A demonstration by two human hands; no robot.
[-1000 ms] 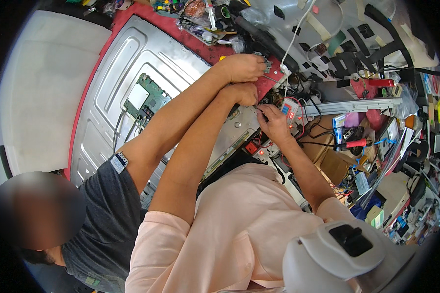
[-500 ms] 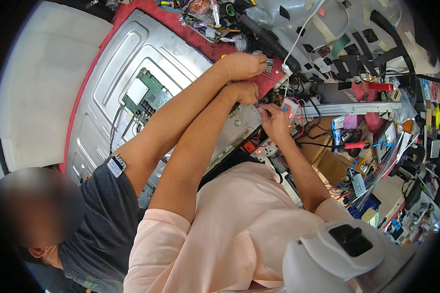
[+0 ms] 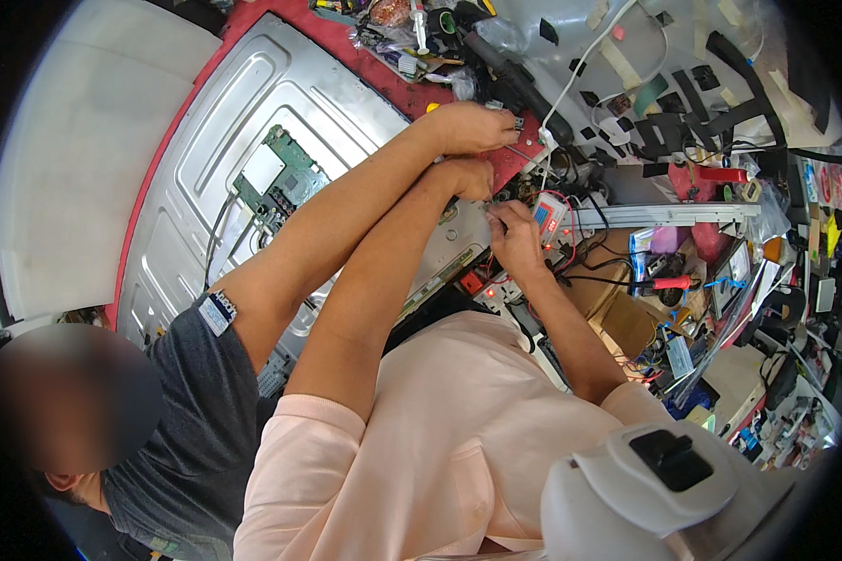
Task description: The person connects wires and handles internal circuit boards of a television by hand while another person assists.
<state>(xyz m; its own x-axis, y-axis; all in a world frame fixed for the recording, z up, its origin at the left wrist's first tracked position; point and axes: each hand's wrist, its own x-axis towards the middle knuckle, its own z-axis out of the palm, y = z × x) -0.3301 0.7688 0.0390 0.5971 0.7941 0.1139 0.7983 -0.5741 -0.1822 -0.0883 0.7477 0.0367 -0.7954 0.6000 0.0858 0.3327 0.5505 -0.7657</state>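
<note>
My left hand (image 3: 471,178) is curled, fingertips pointing down over the corner of a metal panel (image 3: 444,245). Close beside it, my right hand (image 3: 516,238) has thumb and fingers drawn together near the same spot. Whatever is between the fingers of either hand is too small or hidden to name. Just beyond my left hand, a co-worker's hand (image 3: 482,128) reaches across from the left, holding a small part at its fingertips that I cannot make out. A white and red device with a blue display (image 3: 548,213) sits right of my right hand, with wires around it.
Left of our arms lies a large silver back panel (image 3: 182,187) carrying a green circuit board (image 3: 295,178), on a red surface (image 3: 360,67). Tools and bags crowd the far edge. Cables, a metal rail (image 3: 664,215), a cardboard box (image 3: 627,323) and a red-handled tool (image 3: 672,282) fill the right.
My right hand has shifted slightly left and nearer to me, its fingers still drawn together. My left hand and the co-worker's hand stay almost in place. The whole view has shifted a little.
</note>
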